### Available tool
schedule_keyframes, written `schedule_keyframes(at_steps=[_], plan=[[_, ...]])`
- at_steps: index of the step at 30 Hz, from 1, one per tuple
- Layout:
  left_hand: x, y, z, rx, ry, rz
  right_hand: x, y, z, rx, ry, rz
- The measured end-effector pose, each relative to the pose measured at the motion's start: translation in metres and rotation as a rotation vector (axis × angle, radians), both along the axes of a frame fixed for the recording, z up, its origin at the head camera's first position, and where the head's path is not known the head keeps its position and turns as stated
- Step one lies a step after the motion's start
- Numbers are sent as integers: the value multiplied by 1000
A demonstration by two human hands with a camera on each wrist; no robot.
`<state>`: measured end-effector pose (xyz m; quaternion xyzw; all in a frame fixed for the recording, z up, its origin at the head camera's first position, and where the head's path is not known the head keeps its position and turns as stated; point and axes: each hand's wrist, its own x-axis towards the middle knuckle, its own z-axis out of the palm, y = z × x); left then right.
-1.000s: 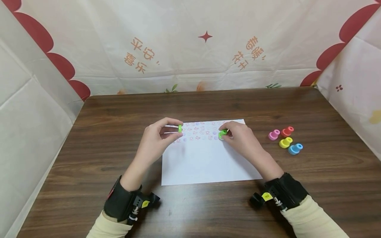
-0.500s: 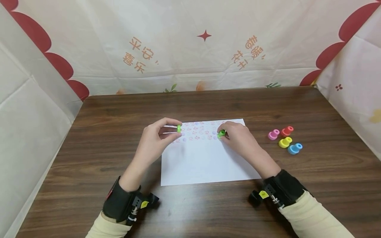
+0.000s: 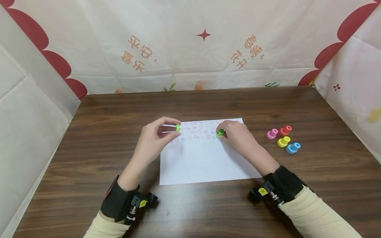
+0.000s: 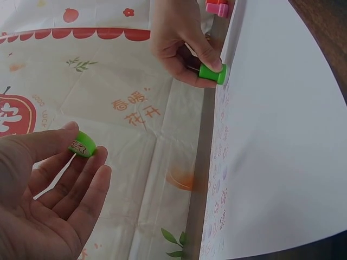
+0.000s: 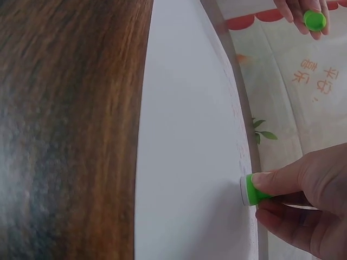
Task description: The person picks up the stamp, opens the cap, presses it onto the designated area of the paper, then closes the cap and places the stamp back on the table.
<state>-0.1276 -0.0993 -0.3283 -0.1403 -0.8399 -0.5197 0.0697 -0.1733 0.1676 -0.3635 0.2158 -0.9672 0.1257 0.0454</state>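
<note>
My right hand point(image 3: 239, 136) pinches a green stamp point(image 5: 254, 189) between thumb and fingers. The stamp's pale base faces down at the white sheet of paper point(image 3: 205, 162) and appears to touch it, near the right end of the printed rows. Small red and purple stamp prints point(image 3: 194, 129) fill the sheet's upper part. Raised over the sheet's left side, my left hand point(image 3: 150, 140) holds a small green cap point(image 4: 82, 145) between thumb and fingertips. A patterned label shows on the cap's end in the left wrist view. The newest print under the stamp is hidden.
Pink point(image 3: 272, 134), red point(image 3: 285, 130), yellow point(image 3: 283, 141) and blue point(image 3: 293, 148) stamps stand together on the wooden table point(image 3: 119, 105), to the right of the paper. A printed cloth point(image 3: 184, 49) hangs behind the table's far edge.
The whole head view has shifted slightly left. My right hand and the green stamp have moved very little across the paper. Both hands keep their holds.
</note>
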Motion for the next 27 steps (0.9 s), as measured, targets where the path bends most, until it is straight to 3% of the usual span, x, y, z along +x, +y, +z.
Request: schedule_keyframes(at_steps=[27], plan=[[4, 4, 2, 5, -10, -14, 4, -2, 2, 17, 10, -3]])
